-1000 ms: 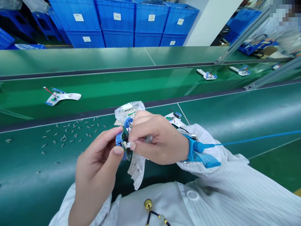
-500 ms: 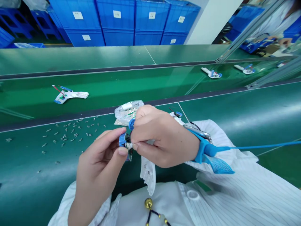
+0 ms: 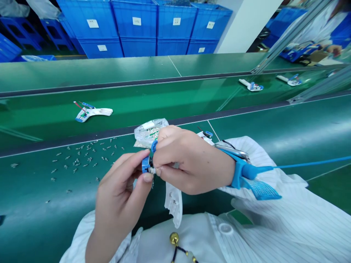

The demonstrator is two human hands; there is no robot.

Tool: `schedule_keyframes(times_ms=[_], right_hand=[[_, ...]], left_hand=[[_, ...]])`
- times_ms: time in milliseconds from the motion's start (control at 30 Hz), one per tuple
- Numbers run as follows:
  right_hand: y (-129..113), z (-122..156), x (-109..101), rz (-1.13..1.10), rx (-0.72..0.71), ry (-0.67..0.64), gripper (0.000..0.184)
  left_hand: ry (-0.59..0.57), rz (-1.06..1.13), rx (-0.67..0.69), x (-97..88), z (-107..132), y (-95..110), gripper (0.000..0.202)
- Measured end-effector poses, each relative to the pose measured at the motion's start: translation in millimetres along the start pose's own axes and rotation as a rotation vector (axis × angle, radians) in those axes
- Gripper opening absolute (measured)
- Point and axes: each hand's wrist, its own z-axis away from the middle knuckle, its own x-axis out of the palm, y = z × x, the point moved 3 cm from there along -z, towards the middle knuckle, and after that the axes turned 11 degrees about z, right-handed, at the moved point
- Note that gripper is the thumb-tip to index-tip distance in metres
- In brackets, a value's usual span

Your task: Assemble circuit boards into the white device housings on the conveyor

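**Two hands pinching a small blue part (image 3: 146, 165)**

Head view: the left hand (image 3: 120, 193) pinches the part between thumb and fingertips. The right hand (image 3: 192, 160) has its fingers curled together, their tips pressed against it. Beyond those fingers lies a clear plastic bag (image 3: 146, 133); left of them, small metal pieces (image 3: 82, 157) scatter across the green belt (image 3: 41, 204).

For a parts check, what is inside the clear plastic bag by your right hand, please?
The clear plastic bag shows small silver-green parts and a white strip; your right hand hides its corner.

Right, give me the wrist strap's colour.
Wrist strap: blue, shown best in the head view.
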Motion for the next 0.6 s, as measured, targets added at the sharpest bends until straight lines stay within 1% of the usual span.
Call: schedule_keyframes(times_ms=[100,200,267,333,467,533,600], right_hand=[[1.1,-0.3,1.4,-0.085,0.068,0.009,0.029],[2.1,-0.1,1.6,-0.197,0.145,-0.023,0.027],[3.7,0.5,1.2,-0.282,0.225,-0.041,0.024],[6.4,1.6,1.8,-0.377,0.334,-0.043,0.019],[10.5,4.4,10.1,-0.581,0.526,-0.02,0.017],[10.3,5.7,15.6,-0.597,0.576,0.025,0.017],[8.1,7.0,20.3,-0.543,0.586,0.08,0.018]], left_hand=[[-0.013,-0.152,0.053,6.0,0.9,2.1,0.03],[-0.063,-0.26,0.103,12.5,2.3,2.5,0.034],[-0.095,-0.313,0.129,15.2,2.3,2.0,0.032],[-0.104,-0.365,0.144,16.4,1.5,1.1,0.031],[-0.054,-0.555,0.173,19.2,-1.1,1.7,0.035],[-0.008,-0.696,0.177,22.1,-1.9,3.1,0.033],[0.045,-0.82,0.168,25.1,-2.3,4.4,0.032]])
